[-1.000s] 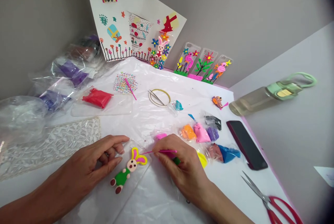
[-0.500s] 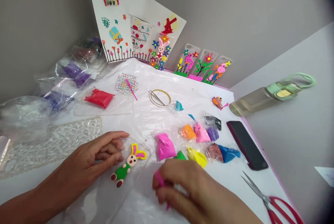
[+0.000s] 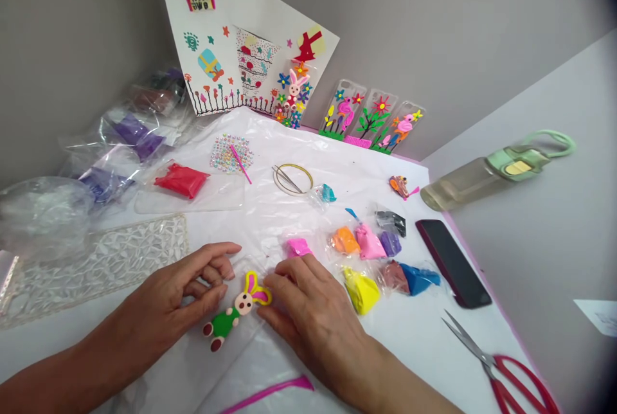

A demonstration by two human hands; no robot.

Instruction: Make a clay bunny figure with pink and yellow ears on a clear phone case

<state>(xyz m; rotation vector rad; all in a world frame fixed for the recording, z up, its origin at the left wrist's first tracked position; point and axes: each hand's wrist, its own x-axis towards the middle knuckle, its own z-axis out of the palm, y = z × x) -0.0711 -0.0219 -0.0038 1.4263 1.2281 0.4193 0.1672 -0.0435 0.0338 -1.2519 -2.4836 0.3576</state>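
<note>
A clay rabbit (image 3: 226,322) with a green body, brown-soled feet and yellow-and-pink ears lies tilted on the clear plastic in front of me. My left hand (image 3: 193,288) rests to its left, fingers loosely bent and apart, holding nothing. From the other side, my right hand (image 3: 313,317) has its thumb and forefinger closed around the rabbit's right ear. Below that hand a pink modelling tool (image 3: 274,393) lies on the sheet. Just past my right knuckles, a packet of bright pink clay (image 3: 299,247) is partly covered.
Packets of yellow clay (image 3: 361,290), orange clay (image 3: 345,240) and other colours lie to the right. Farther right are a phone (image 3: 453,263), red-handled scissors (image 3: 496,362) and a bottle (image 3: 457,179). A patterned clear case (image 3: 110,266) and plastic bags (image 3: 48,215) occupy the left.
My right hand has put down the pink modelling tool and moved up and left to the rabbit's ear. The rabbit has turned slightly. My left hand has stayed nearly still.
</note>
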